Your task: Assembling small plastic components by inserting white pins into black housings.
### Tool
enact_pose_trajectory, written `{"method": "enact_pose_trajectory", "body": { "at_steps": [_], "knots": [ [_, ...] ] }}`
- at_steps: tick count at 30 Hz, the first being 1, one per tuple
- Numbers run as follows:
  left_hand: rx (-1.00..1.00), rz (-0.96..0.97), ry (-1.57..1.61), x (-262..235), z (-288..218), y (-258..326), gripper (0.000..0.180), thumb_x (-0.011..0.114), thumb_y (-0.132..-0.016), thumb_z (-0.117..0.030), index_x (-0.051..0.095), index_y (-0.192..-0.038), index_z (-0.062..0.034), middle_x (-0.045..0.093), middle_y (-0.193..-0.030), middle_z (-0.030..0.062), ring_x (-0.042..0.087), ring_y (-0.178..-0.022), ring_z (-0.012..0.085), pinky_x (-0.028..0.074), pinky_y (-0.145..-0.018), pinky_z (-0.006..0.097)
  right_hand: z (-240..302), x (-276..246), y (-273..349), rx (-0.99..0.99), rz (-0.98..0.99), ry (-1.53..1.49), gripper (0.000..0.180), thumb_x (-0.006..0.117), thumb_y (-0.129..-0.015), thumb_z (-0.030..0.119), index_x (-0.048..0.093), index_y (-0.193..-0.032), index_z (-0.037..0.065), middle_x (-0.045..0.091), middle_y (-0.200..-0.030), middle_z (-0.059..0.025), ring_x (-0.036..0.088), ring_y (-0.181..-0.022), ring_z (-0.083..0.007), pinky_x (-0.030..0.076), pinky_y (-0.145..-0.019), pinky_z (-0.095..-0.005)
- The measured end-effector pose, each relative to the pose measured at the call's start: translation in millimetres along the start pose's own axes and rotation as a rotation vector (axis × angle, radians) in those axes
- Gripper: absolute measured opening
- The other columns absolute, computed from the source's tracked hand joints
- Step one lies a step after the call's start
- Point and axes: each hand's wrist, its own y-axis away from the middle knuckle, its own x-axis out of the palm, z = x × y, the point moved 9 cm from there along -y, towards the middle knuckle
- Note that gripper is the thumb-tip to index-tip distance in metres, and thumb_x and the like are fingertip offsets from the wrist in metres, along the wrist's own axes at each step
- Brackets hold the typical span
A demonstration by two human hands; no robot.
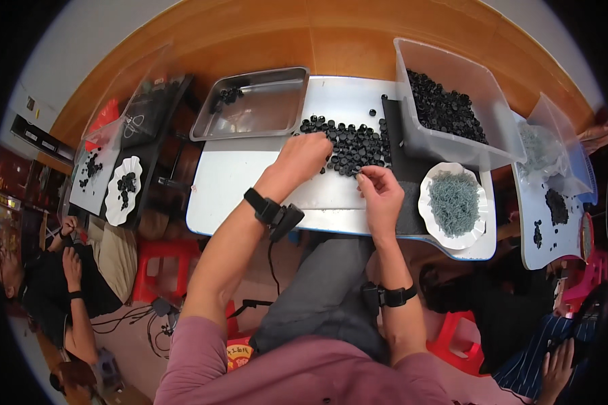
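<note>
Many small round black caps (351,145) lie spread in a single patch on the white table (240,182) in front of me. My left hand (304,154) is at the left edge of this patch, its fingers closed and turned away, so anything in them is hidden. At the near edge of the caps, my right hand (383,192) pinches thumb and forefinger together; whatever is between them is too small to name. Right of that hand stands a white scalloped dish (483,226) full of thin grey-green pins (454,202).
A metal tray (267,101) with a few black pieces sits at the back left. A clear plastic bin (452,152) of black caps stands at the back right, partly on a dark mat (409,179). Co-workers sit left and right at side tables with similar parts.
</note>
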Motion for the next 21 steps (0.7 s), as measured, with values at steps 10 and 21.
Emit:
{"method": "enact_pose_trajectory", "body": {
  "at_steps": [10, 21],
  "knots": [
    [-0.197, -0.328, 0.56, 2.4, 5.2, 73.1, 0.019, 0.075, -0.085, -0.011, 0.073, -0.101, -0.0026, 0.07, -0.096, 0.0125, 0.068, -0.088, 0.031, 0.054, -0.079, 0.041, -3.3, 0.5, 1.0, -0.002, 0.01, 0.019, 0.017, 0.074, -0.089, 0.0, 0.07, -0.105, -0.001, 0.07, -0.09, -0.0009, 0.062, -0.078, -0.0052, 0.051, -0.07, -0.0205],
    [-0.104, -0.471, 0.46, 0.1, -3.3, 107.3, 0.032, 0.077, -0.083, -0.013, 0.069, -0.113, -0.0026, 0.066, -0.112, 0.0165, 0.062, -0.104, 0.0344, 0.05, -0.091, 0.041, -1.6, 5.4, 1.4, -0.001, 0.028, 0.039, 0.015, 0.074, -0.088, 0.0, 0.071, -0.103, -0.001, 0.07, -0.09, -0.0008, 0.061, -0.077, -0.0055, 0.051, -0.07, -0.0214]
  ]
}}
